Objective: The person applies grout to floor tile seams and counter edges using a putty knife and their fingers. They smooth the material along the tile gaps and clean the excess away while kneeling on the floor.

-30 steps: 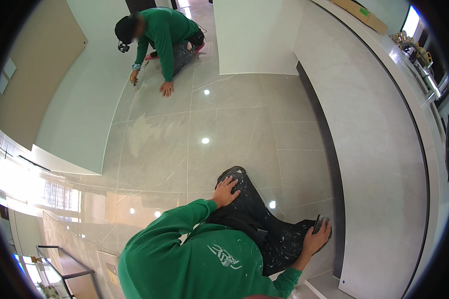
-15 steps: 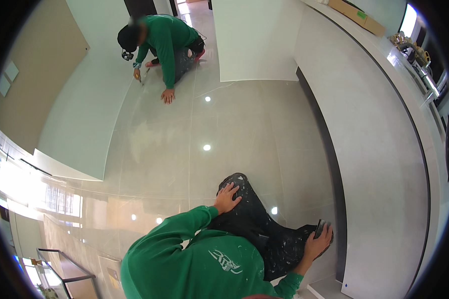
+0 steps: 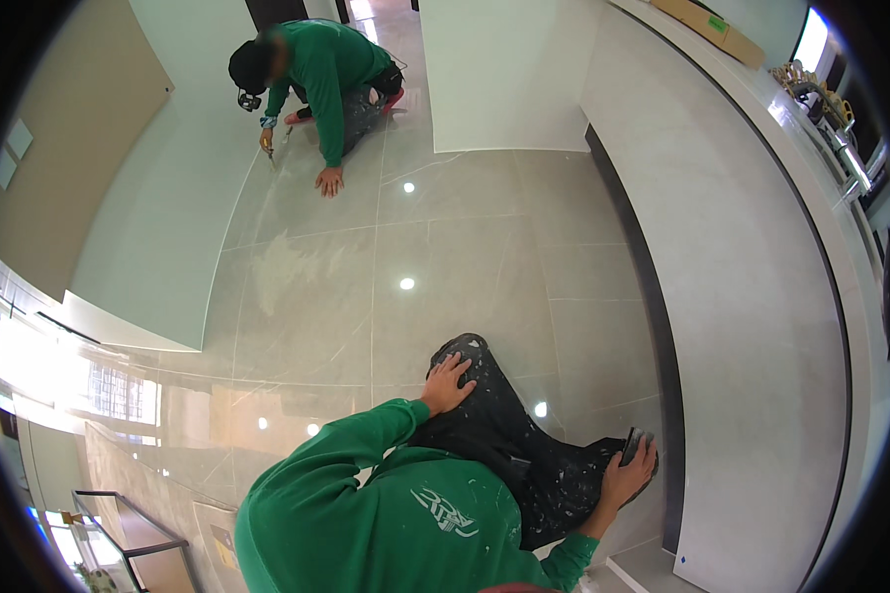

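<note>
The left hand [image 3: 448,383] is lying loose, fingers spread, on the knee of the paint-spotted black trousers [image 3: 509,425]. The right hand [image 3: 629,476] is grasping a small dark thing [image 3: 630,445] by the other leg, near the black strip [image 3: 670,415] under the big pale panel [image 3: 752,346].

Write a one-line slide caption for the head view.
Left hand on white-flecked black trousers, right hand holding a dark object; ahead, a co-worker in green bends low over the tiled floor.
</note>
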Action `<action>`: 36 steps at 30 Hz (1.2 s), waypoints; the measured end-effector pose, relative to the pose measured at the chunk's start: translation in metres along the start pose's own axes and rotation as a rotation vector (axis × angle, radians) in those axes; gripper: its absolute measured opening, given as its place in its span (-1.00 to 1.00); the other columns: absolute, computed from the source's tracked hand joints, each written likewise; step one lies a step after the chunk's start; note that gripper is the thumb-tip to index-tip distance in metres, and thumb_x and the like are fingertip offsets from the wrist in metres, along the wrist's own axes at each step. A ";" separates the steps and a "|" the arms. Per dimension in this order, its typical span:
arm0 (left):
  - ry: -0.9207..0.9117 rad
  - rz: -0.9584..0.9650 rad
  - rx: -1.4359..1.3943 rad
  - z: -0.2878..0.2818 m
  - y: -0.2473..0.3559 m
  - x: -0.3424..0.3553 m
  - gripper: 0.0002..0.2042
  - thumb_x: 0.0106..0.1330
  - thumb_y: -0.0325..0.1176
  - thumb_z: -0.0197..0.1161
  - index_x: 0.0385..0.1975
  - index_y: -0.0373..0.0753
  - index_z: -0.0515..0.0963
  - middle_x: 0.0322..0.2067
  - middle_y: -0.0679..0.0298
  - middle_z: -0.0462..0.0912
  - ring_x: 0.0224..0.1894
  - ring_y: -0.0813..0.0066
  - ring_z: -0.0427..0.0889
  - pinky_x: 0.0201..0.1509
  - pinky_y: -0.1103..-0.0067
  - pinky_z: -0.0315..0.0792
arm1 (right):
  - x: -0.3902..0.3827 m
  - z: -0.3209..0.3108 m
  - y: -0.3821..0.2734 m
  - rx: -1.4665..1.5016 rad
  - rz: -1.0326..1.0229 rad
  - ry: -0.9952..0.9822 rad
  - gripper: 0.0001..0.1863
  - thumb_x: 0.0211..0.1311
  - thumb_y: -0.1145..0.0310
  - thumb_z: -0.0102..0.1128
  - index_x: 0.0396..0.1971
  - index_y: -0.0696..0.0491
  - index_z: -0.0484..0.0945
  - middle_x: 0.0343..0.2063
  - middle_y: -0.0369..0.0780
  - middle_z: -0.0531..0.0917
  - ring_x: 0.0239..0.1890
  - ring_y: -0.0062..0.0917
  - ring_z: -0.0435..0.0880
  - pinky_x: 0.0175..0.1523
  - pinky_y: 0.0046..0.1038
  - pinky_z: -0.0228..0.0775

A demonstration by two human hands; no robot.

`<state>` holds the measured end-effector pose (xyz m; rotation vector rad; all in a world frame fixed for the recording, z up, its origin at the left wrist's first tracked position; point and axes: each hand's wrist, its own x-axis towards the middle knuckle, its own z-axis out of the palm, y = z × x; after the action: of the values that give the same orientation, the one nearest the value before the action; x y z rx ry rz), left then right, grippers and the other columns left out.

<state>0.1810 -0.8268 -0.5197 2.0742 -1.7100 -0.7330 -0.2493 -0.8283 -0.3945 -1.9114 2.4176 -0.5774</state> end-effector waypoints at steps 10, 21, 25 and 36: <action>-0.017 -0.014 0.005 -0.001 0.000 0.001 -0.35 0.35 0.08 0.13 0.38 -0.11 0.31 0.45 0.01 0.14 0.50 0.04 0.06 0.51 0.19 0.03 | 0.000 -0.003 -0.004 -0.001 0.005 0.000 -0.32 0.09 0.40 0.26 0.30 0.00 0.38 0.38 -0.11 0.30 0.41 -0.15 0.22 0.47 -0.07 -0.01; -0.004 0.003 0.000 0.004 0.002 0.002 -0.35 0.35 0.08 0.13 0.37 -0.11 0.32 0.44 0.01 0.15 0.50 0.04 0.07 0.51 0.19 0.03 | 0.003 -0.007 -0.002 -0.001 0.001 0.009 -0.32 0.08 0.41 0.27 0.29 0.02 0.39 0.38 -0.11 0.30 0.40 -0.14 0.24 0.46 -0.07 0.01; -0.001 -0.010 -0.005 0.003 0.000 -0.007 -0.36 0.36 0.08 0.13 0.37 -0.12 0.32 0.44 0.01 0.16 0.50 0.04 0.07 0.50 0.18 0.04 | -0.002 -0.006 -0.002 0.005 -0.020 0.005 -0.31 0.07 0.41 0.26 0.29 0.03 0.37 0.38 -0.08 0.29 0.41 -0.11 0.23 0.44 -0.04 0.03; 0.093 0.147 -0.116 0.012 0.000 0.024 -0.43 0.32 0.00 0.21 0.25 -0.18 0.46 0.35 -0.05 0.31 0.42 -0.02 0.21 0.47 0.20 0.11 | 0.001 -0.015 0.003 0.052 0.030 0.062 -0.36 -0.01 0.34 0.34 0.17 0.08 0.49 0.29 0.01 0.38 0.36 -0.06 0.31 0.41 -0.06 0.09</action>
<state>0.1767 -0.8500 -0.5334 1.8533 -1.7056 -0.6633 -0.2557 -0.8241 -0.3808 -1.8618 2.4376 -0.7009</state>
